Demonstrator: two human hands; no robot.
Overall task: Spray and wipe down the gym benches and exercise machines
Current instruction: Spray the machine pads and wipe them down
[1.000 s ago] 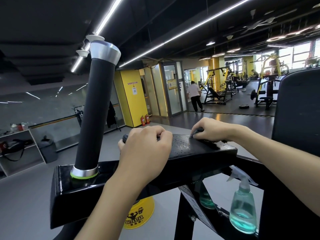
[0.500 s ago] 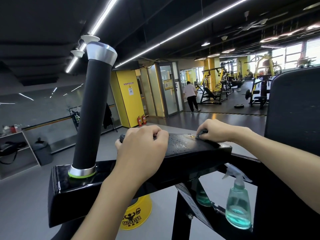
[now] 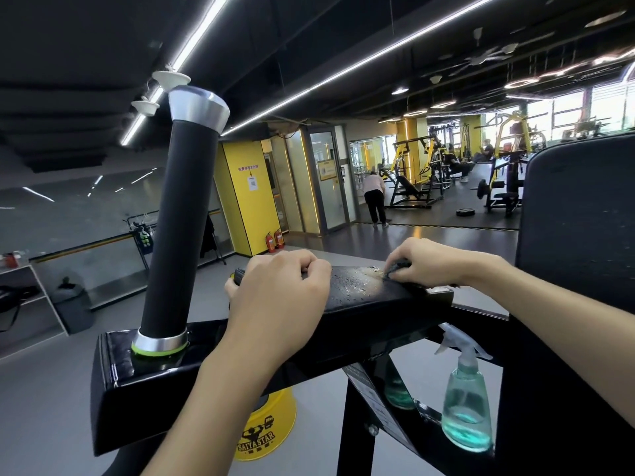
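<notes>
Head view only. Spray bottle [image 3: 465, 407]: clear plastic with a white trigger head, upright low on the machine frame [image 3: 220, 365], below and right of the arm pad [image 3: 371, 297]. Teal liquid sits in its lower part and the upper part looks empty. No label visible on it. There is a second teal shape [image 3: 398, 389] behind the strut, just left of the bottle; cannot tell if it is another bottle or a reflection. The arm pad is black, its top wet with droplets. Hands are apart. The left hand [image 3: 278, 304] has its fingers curled over the pad's left end, gripping it. The right hand [image 3: 426, 262] pinches a dark cloth [image 3: 395, 269] against the pad top, right of the droplet patch. A black upright handle [image 3: 178, 228] with a silver cap rises from the frame, left of the left hand. Bin [image 3: 74, 309] on the floor far left, contents not visible. Writing: the yellow floor cone [image 3: 264, 431] under the frame reads "SAIYASTAR" below a flexing-figure logo. The yellow cabinet [image 3: 247, 201] carries a white notice with pink characters above it, too small to read. Two red fire extinguishers [image 3: 275, 240] stand at its base.
</notes>
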